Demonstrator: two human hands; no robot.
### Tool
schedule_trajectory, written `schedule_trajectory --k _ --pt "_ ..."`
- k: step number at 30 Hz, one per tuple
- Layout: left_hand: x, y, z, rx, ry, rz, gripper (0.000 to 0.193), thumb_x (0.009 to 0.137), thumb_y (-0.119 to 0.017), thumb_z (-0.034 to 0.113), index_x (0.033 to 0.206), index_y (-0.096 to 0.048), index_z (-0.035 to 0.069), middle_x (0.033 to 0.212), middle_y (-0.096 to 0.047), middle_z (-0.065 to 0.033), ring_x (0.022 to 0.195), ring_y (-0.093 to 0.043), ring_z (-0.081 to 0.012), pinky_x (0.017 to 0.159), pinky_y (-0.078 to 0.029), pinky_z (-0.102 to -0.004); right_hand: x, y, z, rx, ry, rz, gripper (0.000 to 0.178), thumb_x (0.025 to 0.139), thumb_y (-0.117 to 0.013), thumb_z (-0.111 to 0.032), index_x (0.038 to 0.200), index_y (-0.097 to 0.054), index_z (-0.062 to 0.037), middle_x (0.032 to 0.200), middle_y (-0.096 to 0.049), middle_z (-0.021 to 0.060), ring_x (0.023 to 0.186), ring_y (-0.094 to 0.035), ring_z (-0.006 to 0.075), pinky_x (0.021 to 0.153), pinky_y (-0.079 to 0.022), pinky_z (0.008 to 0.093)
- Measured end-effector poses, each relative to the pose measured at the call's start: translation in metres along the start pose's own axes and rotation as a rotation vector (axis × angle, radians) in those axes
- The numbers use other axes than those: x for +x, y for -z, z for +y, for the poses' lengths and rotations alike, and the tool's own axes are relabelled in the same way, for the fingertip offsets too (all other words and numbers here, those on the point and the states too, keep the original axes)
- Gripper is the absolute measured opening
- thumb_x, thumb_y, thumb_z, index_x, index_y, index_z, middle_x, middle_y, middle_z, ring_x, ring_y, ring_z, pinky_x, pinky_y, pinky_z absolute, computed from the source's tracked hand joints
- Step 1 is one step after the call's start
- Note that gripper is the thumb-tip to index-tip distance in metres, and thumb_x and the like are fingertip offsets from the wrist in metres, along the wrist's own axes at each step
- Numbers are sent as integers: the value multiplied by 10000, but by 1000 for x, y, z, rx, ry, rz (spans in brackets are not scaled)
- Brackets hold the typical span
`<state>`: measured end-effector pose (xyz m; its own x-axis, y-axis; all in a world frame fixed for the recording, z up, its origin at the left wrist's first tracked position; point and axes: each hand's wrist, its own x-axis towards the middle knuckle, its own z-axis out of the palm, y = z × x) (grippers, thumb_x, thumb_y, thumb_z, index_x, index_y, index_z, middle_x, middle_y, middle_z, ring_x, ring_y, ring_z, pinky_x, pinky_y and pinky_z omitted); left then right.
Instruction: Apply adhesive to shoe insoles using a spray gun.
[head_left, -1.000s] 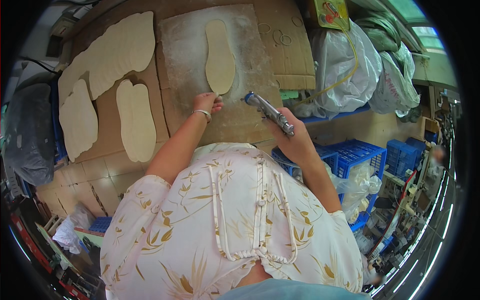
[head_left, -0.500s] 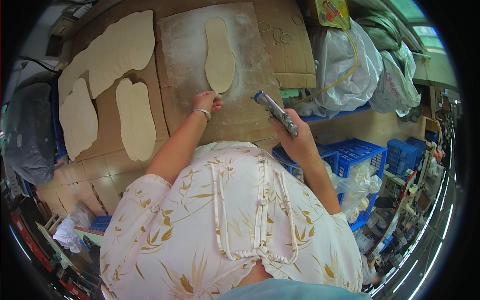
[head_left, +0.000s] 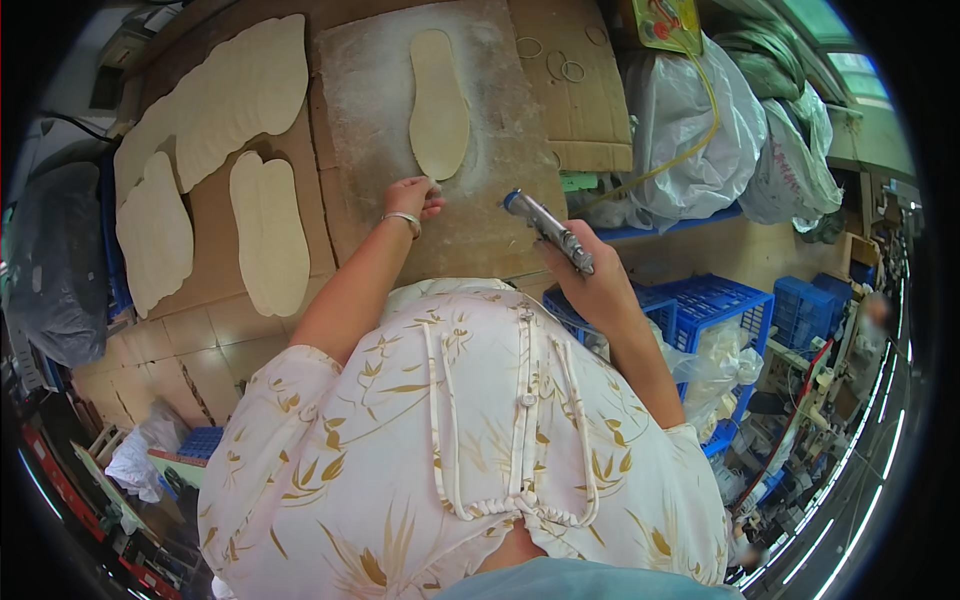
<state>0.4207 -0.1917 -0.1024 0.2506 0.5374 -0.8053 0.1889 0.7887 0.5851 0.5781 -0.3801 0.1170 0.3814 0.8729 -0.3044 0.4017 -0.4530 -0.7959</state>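
Observation:
A cream insole [head_left: 439, 110] lies alone on a board [head_left: 365, 90] dusted with white residue. My left hand [head_left: 412, 198] is at the insole's near end, its fingers curled into a pinch; whatever is between the fingertips, if anything, is too small to make out. In my right hand [head_left: 592, 272] is a metal spray gun [head_left: 550, 228] with a blue nozzle ring, its nozzle toward the board and apart from the insole. To the left, more insoles lie fanned out in a long row [head_left: 245, 95], with two smaller overlapping groups [head_left: 270, 235] nearer me.
Several elastic rings [head_left: 572, 71] lie on cardboard right of the board. A yellow hose [head_left: 708, 130] runs past white plastic bags [head_left: 690, 150]. Blue crates [head_left: 715, 300] stand at my right. A dark bag [head_left: 55, 260] sits at the far left.
The view has shifted slightly, so the insoles and board sit a little higher. My hands keep nearly the same pose, the spray gun still in the right one.

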Motion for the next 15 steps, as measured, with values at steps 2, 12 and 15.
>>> schedule_trajectory --k 2,12,15 --pt "2 0 -1 2 2 9 181 849 -576 127 992 -592 18 854 -647 -87 673 -649 -179 530 -539 -251 2 2 2 -36 -9 42 193 851 -634 -164 962 -534 -43 659 -553 142 572 -504 271 568 -424 337" --pt "1 -1 -1 -51 5 27 153 818 -580 90 942 -598 3 773 -636 -86 580 -630 -163 446 -513 -234 11 8 0 -15 14 56 226 849 -646 -190 977 -531 -44 649 -542 143 562 -478 286 556 -419 335" --pt "1 0 1 -3 21 6 158 842 -579 119 969 -593 25 837 -647 -85 656 -645 -174 519 -536 -247 14 8 -1 -20 -7 85 232 851 -645 -196 982 -529 -44 655 -546 150 568 -493 294 560 -423 336"
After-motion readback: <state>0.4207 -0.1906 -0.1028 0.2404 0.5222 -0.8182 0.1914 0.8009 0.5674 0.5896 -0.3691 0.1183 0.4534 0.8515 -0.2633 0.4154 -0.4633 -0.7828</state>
